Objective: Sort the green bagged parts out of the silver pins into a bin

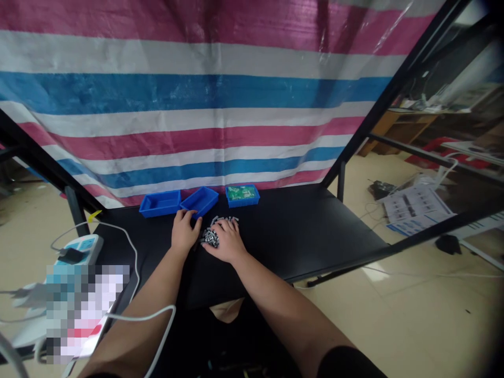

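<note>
A heap of small grey, metallic-looking parts (211, 237) lies on the black table (283, 236). My right hand (227, 241) rests over the heap from the right, its fingers spread and curved around the pieces. On the other side, my left hand (183, 232) has thumb and fingers apart. Its fingertips reach the near edge of the middle blue tray (205, 198), which stands turned at an angle; whether they touch it I cannot tell. Several more grey pieces lie just beyond my right fingers.
Another blue tray (160, 203) stands at the left. The right blue tray (242, 202) holds green circuit boards (241, 192). A white cable (136, 252), a power strip (84, 247) and a blurred-out screen (98, 304) occupy the left side. Striped sheeting (220, 94) hangs behind the table.
</note>
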A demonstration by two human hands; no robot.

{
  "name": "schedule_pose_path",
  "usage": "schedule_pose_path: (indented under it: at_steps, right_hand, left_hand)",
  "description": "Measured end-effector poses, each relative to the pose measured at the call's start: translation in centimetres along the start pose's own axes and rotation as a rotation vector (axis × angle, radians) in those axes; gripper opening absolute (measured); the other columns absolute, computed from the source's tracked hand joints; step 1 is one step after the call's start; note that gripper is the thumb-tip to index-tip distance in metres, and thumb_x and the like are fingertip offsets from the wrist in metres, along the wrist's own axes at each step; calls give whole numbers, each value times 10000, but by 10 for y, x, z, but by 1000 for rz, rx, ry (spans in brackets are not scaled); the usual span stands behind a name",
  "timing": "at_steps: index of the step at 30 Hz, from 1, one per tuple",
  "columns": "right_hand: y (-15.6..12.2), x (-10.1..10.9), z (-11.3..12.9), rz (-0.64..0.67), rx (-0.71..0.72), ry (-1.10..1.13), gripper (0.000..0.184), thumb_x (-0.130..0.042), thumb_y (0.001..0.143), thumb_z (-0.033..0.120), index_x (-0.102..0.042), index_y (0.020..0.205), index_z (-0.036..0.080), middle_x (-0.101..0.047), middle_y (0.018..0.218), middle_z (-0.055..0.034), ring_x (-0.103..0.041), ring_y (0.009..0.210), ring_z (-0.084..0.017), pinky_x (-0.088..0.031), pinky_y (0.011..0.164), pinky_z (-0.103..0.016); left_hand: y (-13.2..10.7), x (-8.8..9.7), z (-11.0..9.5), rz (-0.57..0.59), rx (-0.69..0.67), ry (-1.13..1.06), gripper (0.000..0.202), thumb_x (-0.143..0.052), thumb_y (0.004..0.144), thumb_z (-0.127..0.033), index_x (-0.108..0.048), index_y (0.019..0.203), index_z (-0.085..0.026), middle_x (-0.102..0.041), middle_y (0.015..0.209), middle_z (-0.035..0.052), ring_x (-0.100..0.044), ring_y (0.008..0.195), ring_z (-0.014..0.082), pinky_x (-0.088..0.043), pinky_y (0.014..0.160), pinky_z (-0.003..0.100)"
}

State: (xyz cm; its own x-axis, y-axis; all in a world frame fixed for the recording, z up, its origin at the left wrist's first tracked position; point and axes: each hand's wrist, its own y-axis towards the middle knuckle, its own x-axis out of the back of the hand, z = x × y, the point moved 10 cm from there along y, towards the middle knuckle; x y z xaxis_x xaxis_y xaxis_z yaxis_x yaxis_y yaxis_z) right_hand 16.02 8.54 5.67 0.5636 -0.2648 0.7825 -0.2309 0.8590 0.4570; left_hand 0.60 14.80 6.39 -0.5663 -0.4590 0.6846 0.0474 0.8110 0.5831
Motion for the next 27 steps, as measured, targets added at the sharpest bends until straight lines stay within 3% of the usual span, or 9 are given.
schedule_pose_path:
  at_steps: [6, 11, 14, 17, 20, 23, 27]
  right_hand:
    - [0, 3, 0, -3, -3, 2, 493, -784, 752, 533, -614, 1118, 250, -584, 1176, -79, -523, 1157, -284, -181, 1194, -554]
    - [0, 4, -2, -8, -7, 19, 487, -781, 748, 539, -613, 1104, 251, -589, 1162, -76, -526, 1144, -290, -189, 1184, -555]
    - [0, 5, -2, -14, -10, 27, 486, -780, 746, 544, -613, 1094, 248, -591, 1158, -74, -525, 1144, -289, -190, 1182, -549]
    - [0, 6, -3, -15, -14, 31, 485, -779, 747, 542, -611, 1091, 245, -591, 1148, -74, -525, 1142, -284, -188, 1183, -542]
    - [0, 6, -3, -10, -16, 33, 493, -780, 745, 537, -611, 1104, 246, -589, 1145, -74, -523, 1143, -283, -192, 1181, -541]
    - [-1, 7, -3, -13, -18, 31, 484, -781, 745, 537, -616, 1095, 246, -585, 1148, -72, -521, 1145, -280, -198, 1180, -537]
    - [-1, 7, -3, -19, -20, 30, 482, -785, 744, 536, -622, 1087, 239, -586, 1153, -70, -521, 1143, -278, -210, 1179, -532]
  left_hand:
    - [2, 8, 0, 2, 32, 173, 314, -536, 937, -432, -670, 1121, -215, -612, 1148, 138, -570, 1130, 331, -441, 984, 483]
    - [11, 14, -13, -10, -3, 301, 332, -541, 936, -437, -650, 1182, -242, -571, 1367, 138, -394, 1399, 361, -268, 1142, 577]
    - [27, 7, -8, 65, -12, 345, 490, -608, 874, -524, -604, 1287, -259, -466, 1501, 147, -281, 1475, 397, -149, 1179, 655]
    - [42, -7, 7, 184, -11, 336, 552, -614, 849, -576, -585, 1296, -254, -525, 1443, 166, -366, 1427, 413, -118, 1167, 702]
    - [52, -16, 11, 214, -70, 300, 480, -609, 851, -568, -626, 1171, -211, -631, 1245, 163, -523, 1287, 378, -271, 1160, 599]
    - [55, -20, 8, 186, -116, 242, 400, -616, 848, -548, -644, 1036, -197, -619, 1191, 159, -612, 1117, 334, -460, 1017, 460]
    - [54, -26, -4, 163, -173, 194, 332, -626, 854, -501, -630, 1016, -211, -615, 1174, 138, -603, 1102, 319, -482, 974, 429]
